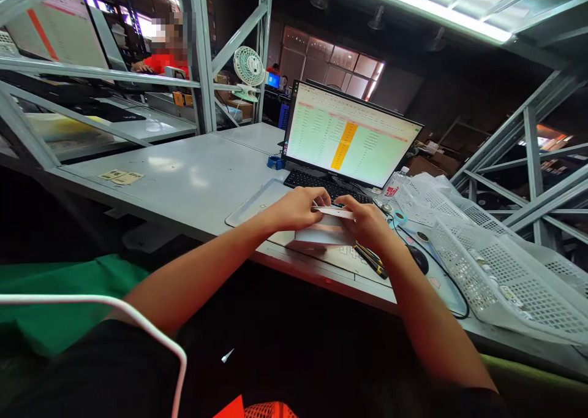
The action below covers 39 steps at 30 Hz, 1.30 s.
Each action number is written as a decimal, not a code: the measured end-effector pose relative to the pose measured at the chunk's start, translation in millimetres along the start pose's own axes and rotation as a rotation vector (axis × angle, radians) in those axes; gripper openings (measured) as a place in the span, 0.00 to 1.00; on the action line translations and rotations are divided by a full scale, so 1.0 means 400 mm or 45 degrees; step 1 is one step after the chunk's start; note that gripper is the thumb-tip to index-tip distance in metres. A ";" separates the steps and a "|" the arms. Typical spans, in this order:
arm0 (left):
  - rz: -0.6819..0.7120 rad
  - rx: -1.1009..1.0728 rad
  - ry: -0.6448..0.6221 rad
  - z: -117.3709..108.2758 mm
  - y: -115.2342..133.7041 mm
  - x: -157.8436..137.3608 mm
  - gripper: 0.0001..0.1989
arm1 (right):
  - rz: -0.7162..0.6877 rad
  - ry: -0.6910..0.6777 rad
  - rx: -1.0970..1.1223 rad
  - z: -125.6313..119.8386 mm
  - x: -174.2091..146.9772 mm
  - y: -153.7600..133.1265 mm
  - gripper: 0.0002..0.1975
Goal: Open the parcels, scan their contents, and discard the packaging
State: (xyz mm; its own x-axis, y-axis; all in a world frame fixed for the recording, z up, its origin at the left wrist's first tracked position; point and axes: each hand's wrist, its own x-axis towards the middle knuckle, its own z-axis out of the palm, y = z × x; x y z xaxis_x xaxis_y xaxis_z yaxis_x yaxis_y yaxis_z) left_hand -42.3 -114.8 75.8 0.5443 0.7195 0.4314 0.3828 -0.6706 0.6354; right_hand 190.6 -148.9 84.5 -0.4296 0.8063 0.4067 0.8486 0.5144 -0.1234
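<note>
My left hand (302,207) and my right hand (370,223) are closed on opposite ends of a thin, flat white piece (334,211). Its exact kind does not show. Directly below it, near the table's front edge, sits a small white box (321,237). Part of the box is hidden by the white piece and my fingers. A yellow and black utility knife (373,262) lies beside the box, under my right wrist. Behind my hands is a black keyboard (301,179), partly covered by them.
A monitor (316,130) with a spreadsheet stands behind the keyboard. White perforated baskets (500,277) fill the right side, near a black mouse (418,258) and cable. Blue tape (275,162) and yellowish labels (122,176) lie leftward. A person in red (168,62) sits beyond the metal frame.
</note>
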 end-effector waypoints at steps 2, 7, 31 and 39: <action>-0.001 0.090 0.005 -0.006 -0.003 0.016 0.14 | 0.028 -0.077 -0.227 -0.006 0.030 -0.007 0.08; 0.009 0.415 0.016 -0.014 -0.020 0.056 0.13 | 0.074 -0.312 -0.054 -0.078 0.119 -0.004 0.05; -0.069 0.773 -0.287 0.018 -0.069 0.085 0.39 | -0.027 0.100 0.573 0.102 0.031 0.155 0.22; 0.522 0.486 0.252 -0.031 -0.227 -0.082 0.34 | 0.961 0.083 -0.133 0.084 -0.226 0.425 0.26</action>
State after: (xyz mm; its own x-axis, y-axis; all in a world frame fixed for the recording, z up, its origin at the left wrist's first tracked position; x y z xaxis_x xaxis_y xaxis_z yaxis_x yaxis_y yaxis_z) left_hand -104.2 -75.3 11.9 0.5691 0.3834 0.7274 0.4322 -0.8920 0.1320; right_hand 363.2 -124.4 -3.7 0.2944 0.9078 0.2989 0.9311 -0.2019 -0.3038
